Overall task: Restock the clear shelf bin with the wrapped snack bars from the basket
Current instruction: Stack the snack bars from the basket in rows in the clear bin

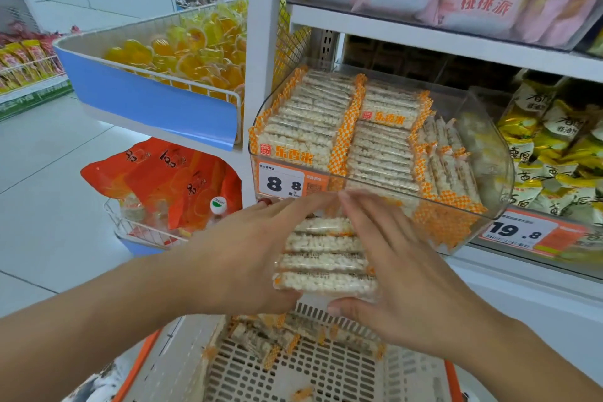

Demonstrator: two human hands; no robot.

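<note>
Head view, looking down at the bin (496,179), a clear tub tilted forward on a white shelf and packed with rows of wrapped bars (326,117) in orange-checked wrappers. Just below its front lip, both hands hold a small stack of bars (324,259) between them. Left hand (248,258) presses the stack's left end, fingers stretched toward the bin, thumb tucked under the nearest bar. Right hand (391,258) covers the right end, fingers straight and reaching to the bin's front wall, thumb curled under the stack's lower edge. Fingertips of the two hands nearly meet just under the bin's lip. On the bin's front, at its left, sits a price tag (287,184) reading 8.8. Straight beneath the bin and the stack lies the basket (293,369), a pale slotted one with orange rims, and more bars (261,336) lie loose at its far end. Left of the bin, beyond the shelf post, a wire rack holds yellow jelly cups (182,52).
</note>
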